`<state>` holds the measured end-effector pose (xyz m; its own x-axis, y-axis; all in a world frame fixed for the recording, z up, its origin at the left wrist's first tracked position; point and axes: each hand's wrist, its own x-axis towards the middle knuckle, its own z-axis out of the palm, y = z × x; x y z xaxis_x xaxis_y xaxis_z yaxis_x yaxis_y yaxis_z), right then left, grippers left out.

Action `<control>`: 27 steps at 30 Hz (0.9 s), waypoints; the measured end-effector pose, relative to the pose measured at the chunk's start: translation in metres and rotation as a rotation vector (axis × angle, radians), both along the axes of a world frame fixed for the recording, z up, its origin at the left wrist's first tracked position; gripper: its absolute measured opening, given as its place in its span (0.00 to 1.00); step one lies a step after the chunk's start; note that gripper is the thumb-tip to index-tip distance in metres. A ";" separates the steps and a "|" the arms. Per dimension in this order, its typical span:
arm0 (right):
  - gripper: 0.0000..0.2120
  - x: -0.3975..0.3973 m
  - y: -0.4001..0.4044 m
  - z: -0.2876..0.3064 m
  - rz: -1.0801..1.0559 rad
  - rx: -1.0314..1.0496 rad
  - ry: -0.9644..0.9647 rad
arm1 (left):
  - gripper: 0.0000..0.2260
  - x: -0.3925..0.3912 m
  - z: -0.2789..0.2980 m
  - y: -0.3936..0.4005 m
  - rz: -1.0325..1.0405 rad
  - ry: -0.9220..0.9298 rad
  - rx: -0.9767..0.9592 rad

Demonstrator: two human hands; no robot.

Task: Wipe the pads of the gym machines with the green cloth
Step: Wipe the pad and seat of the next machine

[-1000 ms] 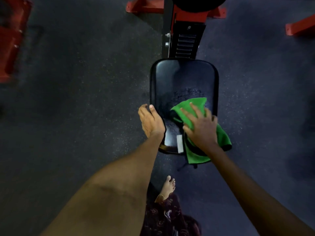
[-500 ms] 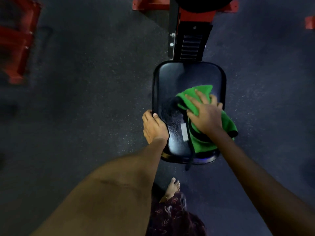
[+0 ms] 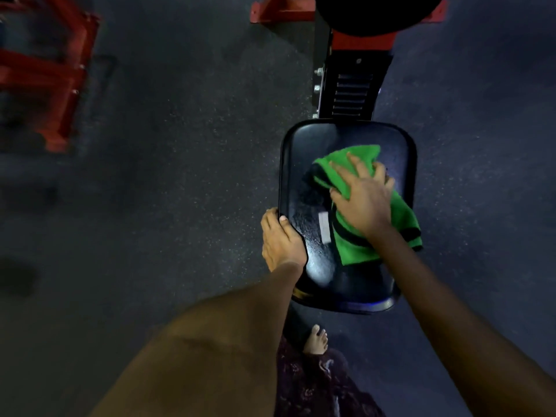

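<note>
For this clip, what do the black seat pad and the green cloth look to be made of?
The black seat pad looks like smooth vinyl or faux leather over padding: it is glossy, reflects light and shows damp streaks. The green cloth looks like soft microfibre or terry: matte, folding limply under the right hand, with a dark stitched edge. Neither can be told for certain.

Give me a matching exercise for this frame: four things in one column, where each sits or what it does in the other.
1 green cloth
2 left hand
3 right hand
4 bare foot

A grips the seat pad's left edge
B on the floor below the pad
C lies on the pad
D presses flat on the cloth

Pairs: 1-C, 2-A, 3-D, 4-B
</note>
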<state>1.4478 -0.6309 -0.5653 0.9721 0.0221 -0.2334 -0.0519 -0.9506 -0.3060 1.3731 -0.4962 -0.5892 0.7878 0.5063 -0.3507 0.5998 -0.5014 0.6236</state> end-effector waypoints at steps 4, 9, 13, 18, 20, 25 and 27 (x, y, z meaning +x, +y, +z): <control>0.27 0.022 0.036 0.002 0.076 -0.005 -0.004 | 0.17 0.000 0.000 0.000 -0.003 -0.002 -0.005; 0.28 -0.017 0.016 0.000 0.435 0.100 -0.038 | 0.18 0.000 0.001 -0.001 0.010 0.014 -0.011; 0.26 0.010 -0.010 -0.004 0.279 0.058 -0.031 | 0.17 0.002 0.008 -0.002 -0.006 0.020 -0.005; 0.28 0.046 0.032 -0.001 0.113 -0.024 -0.032 | 0.17 0.002 0.010 -0.001 0.001 0.046 0.007; 0.28 0.036 0.039 -0.003 0.248 -0.021 -0.030 | 0.17 0.002 0.008 -0.002 0.006 0.039 0.013; 0.27 -0.001 -0.002 -0.005 0.512 0.076 -0.068 | 0.19 0.001 -0.002 -0.001 0.008 0.033 0.019; 0.27 0.009 -0.019 -0.006 0.400 0.048 -0.083 | 0.20 0.001 -0.004 -0.001 -0.006 0.051 0.035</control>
